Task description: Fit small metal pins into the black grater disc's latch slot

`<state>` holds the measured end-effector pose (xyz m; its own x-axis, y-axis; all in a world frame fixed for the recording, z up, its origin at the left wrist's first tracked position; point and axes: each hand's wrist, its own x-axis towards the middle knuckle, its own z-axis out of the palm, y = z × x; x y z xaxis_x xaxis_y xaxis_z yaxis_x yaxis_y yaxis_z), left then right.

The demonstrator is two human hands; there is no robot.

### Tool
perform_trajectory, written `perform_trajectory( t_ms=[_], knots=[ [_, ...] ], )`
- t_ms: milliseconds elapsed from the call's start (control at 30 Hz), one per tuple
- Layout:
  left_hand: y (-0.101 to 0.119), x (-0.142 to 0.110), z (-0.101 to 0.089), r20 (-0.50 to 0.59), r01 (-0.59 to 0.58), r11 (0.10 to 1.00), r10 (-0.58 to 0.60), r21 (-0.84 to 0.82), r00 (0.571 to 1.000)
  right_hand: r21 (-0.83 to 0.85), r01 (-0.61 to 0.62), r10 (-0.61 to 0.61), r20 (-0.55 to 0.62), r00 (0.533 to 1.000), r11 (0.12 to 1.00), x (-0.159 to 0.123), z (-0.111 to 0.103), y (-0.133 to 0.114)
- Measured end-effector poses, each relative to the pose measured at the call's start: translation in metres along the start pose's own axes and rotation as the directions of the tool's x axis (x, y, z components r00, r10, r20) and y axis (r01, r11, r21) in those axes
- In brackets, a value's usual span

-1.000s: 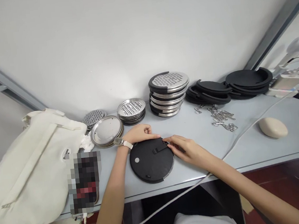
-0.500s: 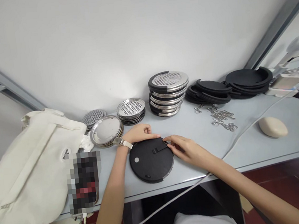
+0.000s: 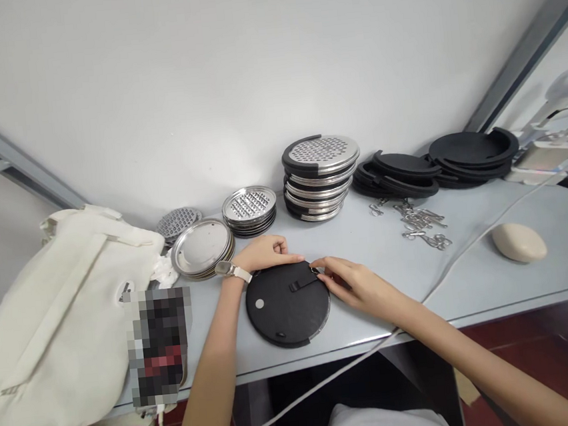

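A black round holder [image 3: 286, 313] lies flat on the table in front of me, its underside with a grey dot and a narrow strap-like slot facing up. A strip of metal shows along its lower right rim. My left hand [image 3: 266, 251] is at its far edge, thumb laid along the rim and the other fingers curled, pressing on it. At the upper right edge, my right hand [image 3: 348, 280] pinches a small metal wire clip [image 3: 314, 270] between thumb and forefinger, by the end of the slot. Most of that clip is hidden by the fingertips.
Behind stand stacks of metal grater discs [image 3: 249, 205], plain metal plates [image 3: 201, 248] and assembled holders [image 3: 323, 176]. To the right are black holders [image 3: 474, 154], loose wire clips [image 3: 423, 223], a beige rounded object [image 3: 518, 242] and a white cable [image 3: 450, 267]. A cream bag [image 3: 69, 327] lies left.
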<state>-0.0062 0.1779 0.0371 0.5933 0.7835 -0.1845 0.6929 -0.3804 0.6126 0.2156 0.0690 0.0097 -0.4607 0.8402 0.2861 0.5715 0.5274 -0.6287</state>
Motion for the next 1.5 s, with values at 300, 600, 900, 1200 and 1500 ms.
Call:
perform_trajectory(
  t_ms=[300,600,900,1200,1500],
  knots=[
    [-0.0016,0.0004,0.0005,0.005,0.002,1.0,-0.002,0.004,1.0,0.015,-0.039,0.039,0.034,0.999,0.999,0.0001,-0.0015,-0.0012],
    [-0.0017,0.0005,0.0005,0.007,0.003,1.0,-0.003,-0.004,1.0,0.041,-0.04,0.039,0.036,0.999,0.998,-0.0002,-0.0006,0.0003],
    [-0.0017,0.0003,0.0005,-0.001,-0.005,1.0,0.005,-0.008,1.0,0.02,-0.05,0.049,0.035,0.998,0.999,0.0,-0.0011,-0.0011],
    [0.0009,-0.0005,0.0,0.003,0.001,1.0,-0.001,-0.014,1.0,0.049,-0.029,0.029,0.002,1.0,0.998,-0.0006,0.001,-0.0003],
    [0.0023,-0.0023,0.0,-0.006,-0.034,0.999,0.034,-0.018,0.999,0.043,-0.018,0.019,-0.032,0.999,0.999,0.0014,0.0008,-0.0004]
  ],
)
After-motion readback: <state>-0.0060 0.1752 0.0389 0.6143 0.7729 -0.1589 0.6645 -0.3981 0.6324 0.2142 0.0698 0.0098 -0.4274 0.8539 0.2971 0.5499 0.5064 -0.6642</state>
